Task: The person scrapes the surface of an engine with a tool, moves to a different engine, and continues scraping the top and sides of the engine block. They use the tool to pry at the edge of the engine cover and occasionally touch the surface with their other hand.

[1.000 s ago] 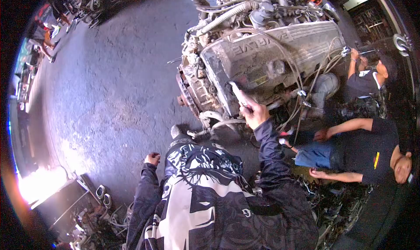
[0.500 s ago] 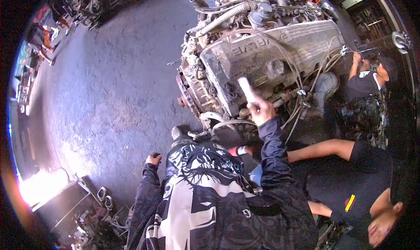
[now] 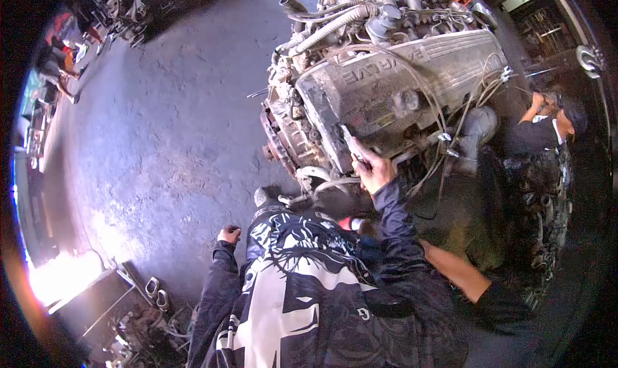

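Note:
My right hand [image 3: 378,175] is closed around a thin, flat, light-coloured tool [image 3: 348,138], with a finger stretched along it. The tool looks like a scraper, and its tip overlaps the near edge of the valve cover [image 3: 386,88], a grimy metal cover with raised "VALVE" lettering. That cover belongs to a large, dirty engine [image 3: 293,127] with hoses and cables along it. Low at my left side, my left hand [image 3: 229,234] hangs with curled fingers over the floor, apart from the engine.
Another person's forearm [image 3: 457,271] reaches in beside my right sleeve. A second person in a cap [image 3: 547,120] works at the far right. Loose cables [image 3: 454,139] hang off the engine's right side. Metal parts [image 3: 138,332] lie at the lower left on the grey floor [image 3: 154,143].
My right hand has moved slightly down and left, and the tool's tip is lower on the cover's edge. The co-worker at lower right has shifted, mostly out of view. My left hand stays put.

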Action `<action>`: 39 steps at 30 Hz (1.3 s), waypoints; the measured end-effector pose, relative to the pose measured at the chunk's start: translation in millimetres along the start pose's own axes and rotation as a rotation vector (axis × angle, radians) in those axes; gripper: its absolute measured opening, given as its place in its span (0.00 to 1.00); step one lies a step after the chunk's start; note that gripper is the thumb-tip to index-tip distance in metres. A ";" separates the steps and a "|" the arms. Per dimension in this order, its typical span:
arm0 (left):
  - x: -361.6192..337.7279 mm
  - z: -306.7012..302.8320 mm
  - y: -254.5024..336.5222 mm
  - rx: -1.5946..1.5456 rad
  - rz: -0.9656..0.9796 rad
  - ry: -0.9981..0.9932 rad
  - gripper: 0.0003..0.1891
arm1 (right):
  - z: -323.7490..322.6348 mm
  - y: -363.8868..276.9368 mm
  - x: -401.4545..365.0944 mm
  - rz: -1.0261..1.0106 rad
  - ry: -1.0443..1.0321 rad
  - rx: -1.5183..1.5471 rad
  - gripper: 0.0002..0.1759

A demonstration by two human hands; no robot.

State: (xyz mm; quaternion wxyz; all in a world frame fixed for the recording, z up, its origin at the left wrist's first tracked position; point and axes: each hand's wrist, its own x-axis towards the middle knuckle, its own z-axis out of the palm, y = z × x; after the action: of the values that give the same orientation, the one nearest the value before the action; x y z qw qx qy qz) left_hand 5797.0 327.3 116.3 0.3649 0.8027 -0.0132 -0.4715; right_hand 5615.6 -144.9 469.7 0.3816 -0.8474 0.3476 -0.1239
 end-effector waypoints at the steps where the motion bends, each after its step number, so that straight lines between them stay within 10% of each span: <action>1: 0.6 -2.9 0.1 0.004 0.001 -0.001 0.15 | -1.9 -4.8 -0.5 -0.013 0.023 -0.009 0.30; 9: -10.7 -8.0 23.8 0.017 -0.021 -0.005 0.14 | -5.0 -16.8 -1.3 -0.077 -0.033 -0.028 0.34; 11: -12.7 -4.4 26.7 0.024 0.003 0.029 0.14 | -12.5 -22.6 5.3 0.199 0.056 -0.064 0.33; 14: -15.7 -4.4 31.1 0.026 0.037 0.011 0.15 | -0.7 -9.5 1.8 -0.183 0.052 -0.056 0.35; 24: -4.1 -2.6 15.3 0.077 -0.015 0.015 0.14 | -0.9 21.1 11.1 -0.216 0.181 -0.146 0.34; 38: 16.1 -38.1 60.6 0.194 0.063 -0.026 0.17 | -25.4 -11.8 2.6 0.217 -0.014 -0.036 0.30; 39: 29.8 -40.5 56.4 0.207 0.074 -0.028 0.17 | -16.4 0.1 -0.6 -0.096 0.005 -0.029 0.30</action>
State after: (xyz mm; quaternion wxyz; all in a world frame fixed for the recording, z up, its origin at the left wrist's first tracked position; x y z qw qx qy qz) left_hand 5862.8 298.2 139.4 0.2968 0.8284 -0.0967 -0.4650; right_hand 5607.3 -153.7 480.7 0.3621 -0.8683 0.3093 -0.1389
